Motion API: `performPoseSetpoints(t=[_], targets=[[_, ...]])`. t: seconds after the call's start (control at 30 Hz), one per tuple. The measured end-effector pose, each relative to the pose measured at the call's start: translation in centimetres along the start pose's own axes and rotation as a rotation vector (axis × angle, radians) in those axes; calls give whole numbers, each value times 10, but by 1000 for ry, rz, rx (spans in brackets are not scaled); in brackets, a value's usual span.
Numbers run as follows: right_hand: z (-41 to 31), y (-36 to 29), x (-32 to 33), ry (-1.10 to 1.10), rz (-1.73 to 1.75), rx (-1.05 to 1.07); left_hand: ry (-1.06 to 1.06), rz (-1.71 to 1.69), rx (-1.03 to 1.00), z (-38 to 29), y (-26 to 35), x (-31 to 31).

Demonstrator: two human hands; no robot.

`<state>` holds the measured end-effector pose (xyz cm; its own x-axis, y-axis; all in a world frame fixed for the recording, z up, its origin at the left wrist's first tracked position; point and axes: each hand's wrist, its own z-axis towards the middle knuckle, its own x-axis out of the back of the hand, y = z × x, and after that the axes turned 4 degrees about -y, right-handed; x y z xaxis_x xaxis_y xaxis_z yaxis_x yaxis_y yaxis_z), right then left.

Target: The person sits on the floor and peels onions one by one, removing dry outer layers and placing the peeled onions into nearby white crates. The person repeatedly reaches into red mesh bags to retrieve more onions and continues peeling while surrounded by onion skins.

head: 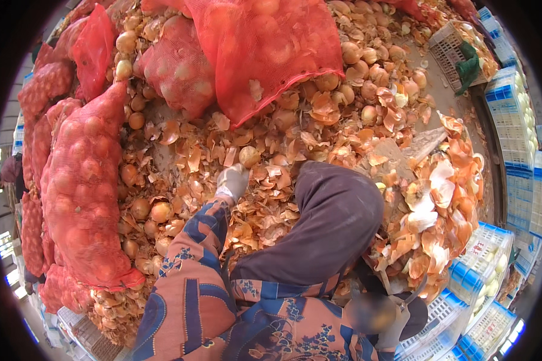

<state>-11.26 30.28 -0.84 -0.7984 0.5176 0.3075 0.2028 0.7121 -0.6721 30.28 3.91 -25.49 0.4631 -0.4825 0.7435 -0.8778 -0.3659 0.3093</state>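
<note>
My left hand (pixel 233 182), in a pale glove, reaches out over a bed of loose onion skins (pixel 271 216). Its fingertips are at a yellow onion (pixel 249 157); whether they grip it cannot be told. Low on the right, my gloved right hand (pixel 395 322) is closed around a small knife (pixel 417 289), its thin curved blade pointing up. Beside that hand is a blurred, brownish round shape. My bent knee in dark trousers (pixel 329 221) lies between the two hands. Several unpeeled onions (pixel 161 211) sit among the skins to the left.
A full red mesh sack of onions (pixel 86 180) lies at left. Another red mesh sack (pixel 271 49) spreads across the far side. Skins are heaped at right (pixel 446 207). Plastic crates with peeled onions (pixel 483 257) line the right edge, and a white crate (pixel 446 54) stands far right.
</note>
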Motion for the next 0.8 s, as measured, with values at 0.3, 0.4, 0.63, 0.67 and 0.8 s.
performPoseSetpoints(t=[0.3,0.4,0.63,0.67,0.8], targets=[[6,-24,-29,77,-140,-71,12,49,6,68,24,-4],[6,-19,-26,70,-124,-98,69,107,-243,70,40,-3],[15,-18,-28,21,-121,-166,247,-86,-384,110,99,2],[16,-20,-29,14,-135,-162,195,-69,-322,120,109,4],[13,-25,-33,-3,-95,-224,82,-70,-103,135,140,11]])
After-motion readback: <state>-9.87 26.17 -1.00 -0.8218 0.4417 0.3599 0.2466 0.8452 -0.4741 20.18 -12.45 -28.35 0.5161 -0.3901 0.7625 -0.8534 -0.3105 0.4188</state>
